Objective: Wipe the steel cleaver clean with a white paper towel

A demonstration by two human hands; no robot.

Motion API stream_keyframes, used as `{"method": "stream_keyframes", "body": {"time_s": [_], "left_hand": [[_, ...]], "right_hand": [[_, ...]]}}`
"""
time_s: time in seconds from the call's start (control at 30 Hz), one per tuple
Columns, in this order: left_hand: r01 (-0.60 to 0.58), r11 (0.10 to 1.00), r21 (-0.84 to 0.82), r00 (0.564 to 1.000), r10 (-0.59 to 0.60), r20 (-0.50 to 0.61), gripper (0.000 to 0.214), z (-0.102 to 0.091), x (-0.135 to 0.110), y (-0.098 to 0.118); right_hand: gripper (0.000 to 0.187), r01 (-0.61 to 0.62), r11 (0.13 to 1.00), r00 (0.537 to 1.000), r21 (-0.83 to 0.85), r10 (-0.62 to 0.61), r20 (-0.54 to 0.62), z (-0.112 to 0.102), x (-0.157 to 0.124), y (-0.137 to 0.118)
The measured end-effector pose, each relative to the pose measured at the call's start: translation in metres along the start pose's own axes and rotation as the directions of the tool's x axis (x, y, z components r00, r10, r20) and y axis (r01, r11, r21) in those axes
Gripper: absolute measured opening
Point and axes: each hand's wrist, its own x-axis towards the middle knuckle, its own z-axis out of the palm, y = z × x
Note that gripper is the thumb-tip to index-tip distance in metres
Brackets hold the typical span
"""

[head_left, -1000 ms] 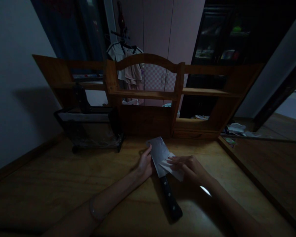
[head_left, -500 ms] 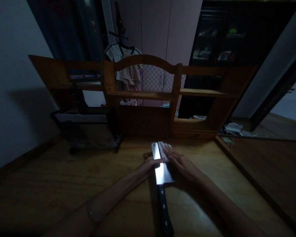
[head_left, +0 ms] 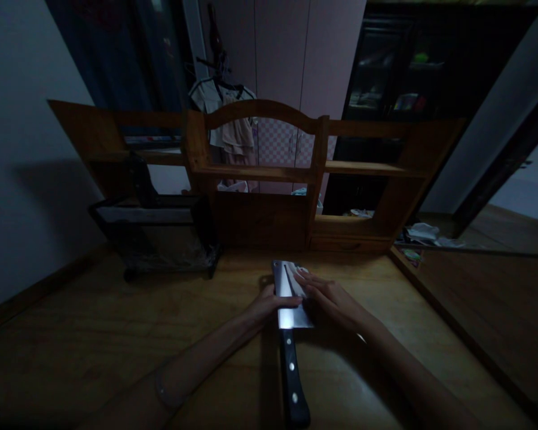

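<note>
A cleaver [head_left: 287,310] with a broad steel blade and a black riveted handle lies flat on the wooden table [head_left: 116,334], handle pointing toward me. My left hand [head_left: 269,306] rests on the blade's left edge, fingers laid over the steel, holding it down. My right hand [head_left: 329,298] lies on the blade's right side with fingers stretched flat, pressing a white tissue [head_left: 298,285] against the metal near the blade's far end. Most of the tissue is hidden under my fingers.
A wooden shelf unit [head_left: 260,173] stands along the table's back edge. A black wire rack [head_left: 152,233] sits at the back left beside the wall. Crumpled papers [head_left: 424,233] lie at the back right. The room is dim.
The cleaver turned from slanted to lying straight with its handle toward me. My right hand with the tissue moved from the blade's near side to its far end. My left hand moved onto the blade.
</note>
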Motion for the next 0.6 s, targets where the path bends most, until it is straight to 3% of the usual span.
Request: {"method": "stream_keyframes", "body": {"time_s": [0.3, 0.47, 0.6], "left_hand": [[-0.041, 0.999, 0.020, 0.997, 0.039, 0.060, 0.054, -0.0015, -0.0003, -0.0017], [-0.029, 0.999, 0.042, 0.999, 0.027, 0.048, 0.053, -0.0044, -0.0010, -0.0033], [-0.032, 0.996, 0.082, 0.999, 0.028, 0.046, 0.049, -0.0059, -0.0028, -0.0021]], "right_hand": [[0.042, 0.005, 1.000, 1.000, 0.002, -0.005, -0.025, -0.0058, -0.0033, -0.0076], [0.041, -0.031, 0.999, 0.997, 0.010, 0.032, -0.071, -0.0068, -0.0081, -0.0074], [0.041, 0.008, 1.000, 0.994, -0.013, -0.010, -0.113, -0.0052, -0.0074, -0.0053]]}}
